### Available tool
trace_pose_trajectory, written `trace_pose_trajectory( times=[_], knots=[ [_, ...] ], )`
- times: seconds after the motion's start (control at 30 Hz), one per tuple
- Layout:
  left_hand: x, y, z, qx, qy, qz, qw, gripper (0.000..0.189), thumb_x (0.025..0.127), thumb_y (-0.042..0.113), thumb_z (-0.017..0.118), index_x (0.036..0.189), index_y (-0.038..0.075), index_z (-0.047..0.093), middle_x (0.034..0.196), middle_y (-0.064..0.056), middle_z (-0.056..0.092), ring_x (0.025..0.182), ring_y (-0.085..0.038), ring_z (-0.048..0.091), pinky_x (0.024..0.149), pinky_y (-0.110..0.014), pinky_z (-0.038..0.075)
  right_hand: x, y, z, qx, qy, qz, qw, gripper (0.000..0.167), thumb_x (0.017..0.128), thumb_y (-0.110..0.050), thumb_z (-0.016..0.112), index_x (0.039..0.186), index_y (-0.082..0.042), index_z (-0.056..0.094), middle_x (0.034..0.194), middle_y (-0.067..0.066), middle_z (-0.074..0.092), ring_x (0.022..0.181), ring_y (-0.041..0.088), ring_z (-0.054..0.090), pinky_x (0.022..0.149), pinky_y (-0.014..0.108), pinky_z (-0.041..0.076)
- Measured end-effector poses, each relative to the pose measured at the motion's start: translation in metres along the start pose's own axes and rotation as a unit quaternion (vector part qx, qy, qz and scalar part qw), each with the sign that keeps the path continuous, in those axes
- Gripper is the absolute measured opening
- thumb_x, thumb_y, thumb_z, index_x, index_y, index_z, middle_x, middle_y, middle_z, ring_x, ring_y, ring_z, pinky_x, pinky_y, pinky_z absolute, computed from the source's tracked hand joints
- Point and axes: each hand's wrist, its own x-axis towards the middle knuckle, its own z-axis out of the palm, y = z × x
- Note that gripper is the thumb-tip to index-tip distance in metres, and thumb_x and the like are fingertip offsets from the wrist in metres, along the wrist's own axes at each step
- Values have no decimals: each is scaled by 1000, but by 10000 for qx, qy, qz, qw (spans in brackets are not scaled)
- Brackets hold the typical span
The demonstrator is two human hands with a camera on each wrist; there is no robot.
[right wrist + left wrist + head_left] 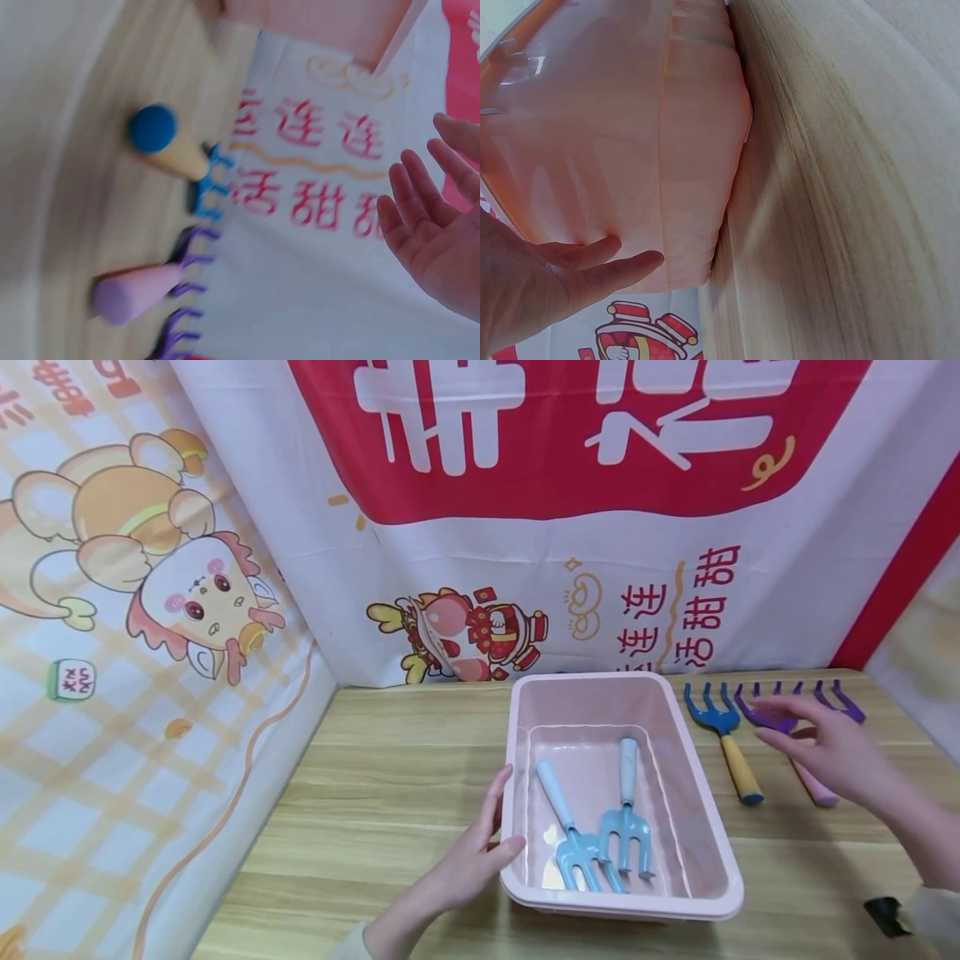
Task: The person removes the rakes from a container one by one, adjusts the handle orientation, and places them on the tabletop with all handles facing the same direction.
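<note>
A pale pink plastic bin (592, 687) holds two light blue hand forks, a left hand fork (573, 843) and a right hand fork (628, 827), lying tines toward me. My left hand (465, 852) touches the bin's left side; in the left wrist view its fingers rest nearly straight along the outer wall. Over the tools right of the bin, my right hand (832, 743) hovers with relaxed fingers and nothing in them. Beneath it lies a purple hand fork with a pink handle (813, 785), partly covered by the hand. Beside that is a blue hand fork (723, 727) with a wooden-coloured handle.
Another purple fork head (843, 702) shows at the far right, its handle hidden by my hand. Everything stands on a wood-grain table (390, 777). A printed cloth (450, 552) hangs behind, another at the left. A small black object (887, 917) shows near my right sleeve.
</note>
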Motion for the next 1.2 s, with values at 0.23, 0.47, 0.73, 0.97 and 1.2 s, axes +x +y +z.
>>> trace_pose_trajectory(
  times=[0.23, 0.47, 0.73, 0.97, 1.2],
  knots=[
    [0, 0, 0, -23, -1, 7, 10000, 80, 96, 23, 53, 156, 31, 0, 153, -26, 25, 133, -39, 37, 95, -28, 46, 12, -37, 5, 179, -442, -544, 9974, 38, 91, -14, 69, 127, -7, 61, 119, 15, 63, 98, 1, 54, 78, 11, 44],
    [0, 1, 0, 27, 33, -37, 10000, 80, 96, 22, 53, 156, 31, 1, 153, -26, 25, 134, -38, 37, 95, -29, 46, 31, -69, 17, 119, -1154, -941, 9888, 37, 90, -17, 71, 124, -9, 63, 113, 6, 65, 101, 25, 60, 80, 47, 53],
    [0, 1, 0, 8, 14, -34, 10000, 79, 96, 25, 53, 155, 32, 1, 153, -25, 26, 134, -38, 37, 95, -29, 46, 56, -93, 37, 304, -2015, -1314, 9702, 34, 87, -19, 73, 120, -17, 65, 115, -1, 65, 101, 23, 62, 79, 38, 54],
    [-1, 1, 1, -98, -16, -25, 9999, 80, 96, 25, 53, 155, 33, 0, 153, -26, 25, 133, -39, 37, 94, -28, 46, 76, -100, 58, 50, -3102, -1387, 9405, 32, 87, -19, 74, 118, -18, 67, 116, -3, 65, 111, 26, 59, 94, 51, 48],
    [-1, 1, 1, -114, -12, 12, 9999, 80, 96, 24, 53, 155, 32, 0, 153, -26, 25, 133, -39, 38, 94, -28, 47, 95, -102, 81, -404, -3802, -1476, 9122, 33, 82, -13, 78, 113, -23, 69, 105, -12, 65, 97, 11, 59, 88, 37, 53]
  ],
)
